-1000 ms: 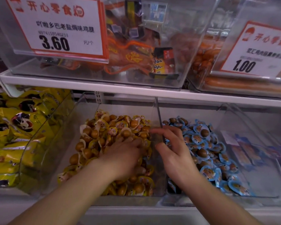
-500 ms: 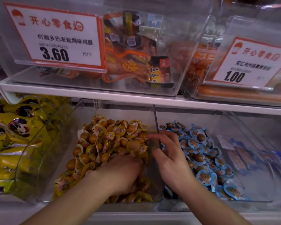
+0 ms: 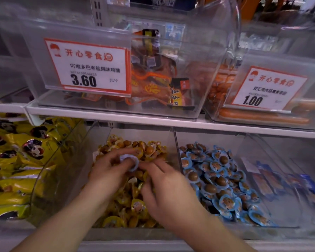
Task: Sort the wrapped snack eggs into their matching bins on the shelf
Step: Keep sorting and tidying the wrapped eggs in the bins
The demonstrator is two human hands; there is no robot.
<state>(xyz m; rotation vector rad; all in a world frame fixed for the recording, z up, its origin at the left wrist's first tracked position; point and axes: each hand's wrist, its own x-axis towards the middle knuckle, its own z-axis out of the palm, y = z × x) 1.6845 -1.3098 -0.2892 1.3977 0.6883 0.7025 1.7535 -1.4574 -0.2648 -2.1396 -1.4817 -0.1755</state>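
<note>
Both hands work over the yellow bin (image 3: 76, 160): my left hand (image 3: 107, 171) pinches a blue-wrapped egg (image 3: 129, 161), my right hand (image 3: 164, 188) loosely curled, holding nothing I can see. Next, it must go right, into the blue bin (image 3: 253, 179).

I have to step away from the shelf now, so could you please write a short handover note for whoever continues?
Left hand: grip on a pale blue-rimmed wrapped egg over the yellow-wrapped eggs' clear bin.
Right hand: fingers reaching to that egg; its grip is blurred, unclear.
Blue-wrapped eggs' clear bin is to the right, past the divider.
Done: stray found.
Left: drop it in the blue bin, then check for more.
</note>
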